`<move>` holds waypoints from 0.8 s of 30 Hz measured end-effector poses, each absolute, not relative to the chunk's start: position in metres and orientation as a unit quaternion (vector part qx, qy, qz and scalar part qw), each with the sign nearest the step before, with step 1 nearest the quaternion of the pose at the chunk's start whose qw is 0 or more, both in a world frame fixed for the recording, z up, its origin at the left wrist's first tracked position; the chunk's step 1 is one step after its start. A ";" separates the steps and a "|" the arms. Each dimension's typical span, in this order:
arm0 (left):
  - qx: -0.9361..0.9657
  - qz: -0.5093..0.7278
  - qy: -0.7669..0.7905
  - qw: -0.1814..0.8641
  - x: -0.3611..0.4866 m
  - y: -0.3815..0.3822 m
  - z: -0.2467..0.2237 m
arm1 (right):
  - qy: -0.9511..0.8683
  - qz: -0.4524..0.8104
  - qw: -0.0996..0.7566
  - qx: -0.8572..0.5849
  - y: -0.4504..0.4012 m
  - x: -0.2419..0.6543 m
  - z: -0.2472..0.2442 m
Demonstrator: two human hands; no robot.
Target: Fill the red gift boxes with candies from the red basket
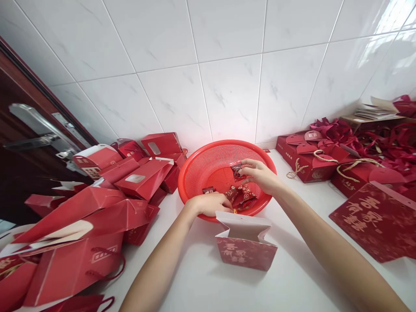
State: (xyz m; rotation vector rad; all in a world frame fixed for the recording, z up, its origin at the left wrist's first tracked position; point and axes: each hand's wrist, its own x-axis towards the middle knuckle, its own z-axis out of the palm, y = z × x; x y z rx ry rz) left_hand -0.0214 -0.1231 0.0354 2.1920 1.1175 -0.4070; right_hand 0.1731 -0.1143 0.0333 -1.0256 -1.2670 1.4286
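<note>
A red plastic basket [195,158] with perforated sides holds several small wrapped sweets [245,194] in dark red, patterned wrappers. My right hand [260,175] is over the basket's right side, its thumb and fingers closed on a small dark packet [236,170] with a shiny clear wrapper. My left hand [211,203] reaches over the near rim, low beside the sweets; its fingertips are hidden. Just in front of the basket stands an open red paper gift bag [247,253] with gold characters. Its white inside shows, and neither hand holds it.
Red gift boxes [139,177] are heaped on the left. Closed boxes with rope handles [303,158] and a larger red bag [373,221] stand on the right of the white table [195,277]. A tiled wall [230,95] rises behind, with a door handle [45,130] at left.
</note>
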 end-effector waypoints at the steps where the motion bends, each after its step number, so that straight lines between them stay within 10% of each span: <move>1: 0.835 -0.155 0.423 0.315 -0.021 -0.123 0.035 | -0.516 0.583 0.469 -0.418 -0.115 0.173 0.033; 24: 0.866 -0.061 0.380 0.318 -0.018 -0.124 0.035 | -0.522 0.563 0.484 -0.420 -0.115 0.176 0.037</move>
